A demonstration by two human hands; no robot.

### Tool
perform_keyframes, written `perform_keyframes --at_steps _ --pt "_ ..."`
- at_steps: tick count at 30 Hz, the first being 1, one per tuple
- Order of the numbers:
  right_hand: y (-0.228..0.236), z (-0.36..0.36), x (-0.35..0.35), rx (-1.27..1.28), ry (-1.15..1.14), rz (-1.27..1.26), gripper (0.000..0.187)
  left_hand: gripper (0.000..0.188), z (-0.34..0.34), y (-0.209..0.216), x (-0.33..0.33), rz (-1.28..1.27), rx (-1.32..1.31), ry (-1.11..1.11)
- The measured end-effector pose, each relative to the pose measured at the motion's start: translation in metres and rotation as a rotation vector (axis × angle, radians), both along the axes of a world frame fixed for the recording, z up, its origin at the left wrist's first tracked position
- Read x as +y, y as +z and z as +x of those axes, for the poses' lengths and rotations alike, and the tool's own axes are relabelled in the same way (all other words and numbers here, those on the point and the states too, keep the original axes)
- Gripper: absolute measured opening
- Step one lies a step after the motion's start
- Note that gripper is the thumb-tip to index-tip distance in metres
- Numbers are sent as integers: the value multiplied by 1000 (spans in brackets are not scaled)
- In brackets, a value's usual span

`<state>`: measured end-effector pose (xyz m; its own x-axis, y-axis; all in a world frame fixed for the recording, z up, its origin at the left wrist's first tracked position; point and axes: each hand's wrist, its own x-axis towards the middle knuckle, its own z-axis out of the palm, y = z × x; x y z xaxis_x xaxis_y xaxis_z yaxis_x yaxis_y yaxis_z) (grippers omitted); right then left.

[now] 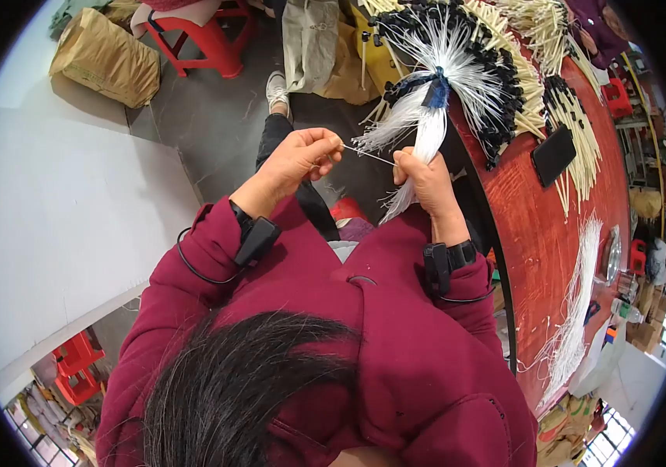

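Red tabletop (531,257) is curving along the right; beside it, the left hand (302,161) is pinching a white strand (369,155) that is stretching rightward, slightly down, to the right hand (428,185), which is gripping a white fibre bundle (431,132) running away from the body

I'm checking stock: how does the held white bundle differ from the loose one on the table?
The held bundle has a dark blue tie; the loose bundle shows none. The right hand grips the held bundle; the loose bundle lies on the red table. Both are white strands.
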<state>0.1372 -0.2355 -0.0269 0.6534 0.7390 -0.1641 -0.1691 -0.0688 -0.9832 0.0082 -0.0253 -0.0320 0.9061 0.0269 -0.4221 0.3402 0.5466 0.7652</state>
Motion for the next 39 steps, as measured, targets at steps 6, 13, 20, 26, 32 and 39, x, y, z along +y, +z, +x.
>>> perform_keyframes --at_steps 6,13,20,26,32,39 --pt "2 0 3 62 9 66 29 20 -7 14 -5 105 11 117" --pt "4 -3 2 81 -2 73 29 19 -5 12 -8 243 -57 54" --pt "2 -5 5 81 -20 103 27 16 -3 6 6 -26 -30 96" --pt "2 -5 4 123 -24 119 30 15 4 -8 22 393 180 558" --pt "6 -17 14 302 -66 245 34 20 12 23 -53 451 -21 -189" --pt "2 -13 12 285 -73 198 36 18 24 8 -56 291 -45 -176"
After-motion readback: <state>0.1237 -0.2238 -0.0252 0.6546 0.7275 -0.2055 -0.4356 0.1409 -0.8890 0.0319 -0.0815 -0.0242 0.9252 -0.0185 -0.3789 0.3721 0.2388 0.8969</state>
